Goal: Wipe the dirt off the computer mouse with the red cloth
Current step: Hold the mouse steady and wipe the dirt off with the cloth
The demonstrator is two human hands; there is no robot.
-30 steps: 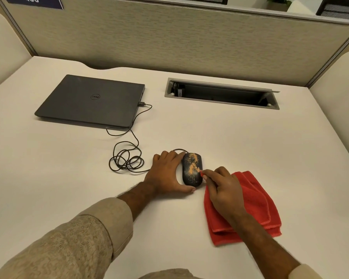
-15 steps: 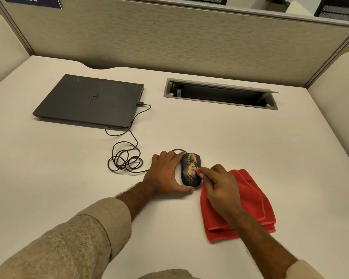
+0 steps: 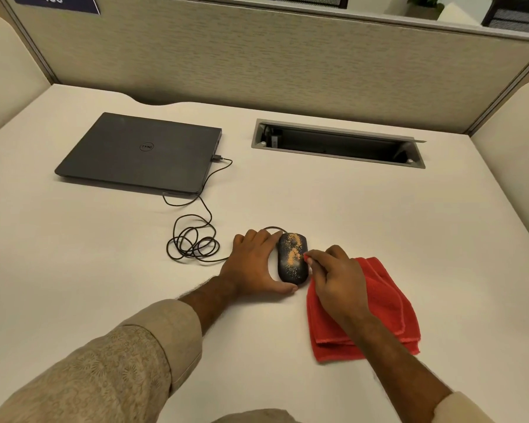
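Note:
A black wired computer mouse (image 3: 291, 258) speckled with orange dirt lies on the white desk, a little below centre. My left hand (image 3: 255, 264) cups its left side, thumb at its near end, holding it in place. My right hand (image 3: 338, 280) rests on a folded red cloth (image 3: 388, 306) just right of the mouse. Its thumb and forefinger pinch a corner of the cloth and press it against the mouse's right edge. The hand hides much of the cloth's left part.
The mouse cable (image 3: 193, 239) lies coiled to the left and runs up to a closed dark laptop (image 3: 141, 154) at the back left. A recessed cable tray (image 3: 336, 143) opens in the desk at the back right. Beige partitions (image 3: 257, 56) enclose the desk.
The right hand has shifted slightly with the pinched cloth corner along the mouse's right edge. The left hand and the mouse have stayed put.

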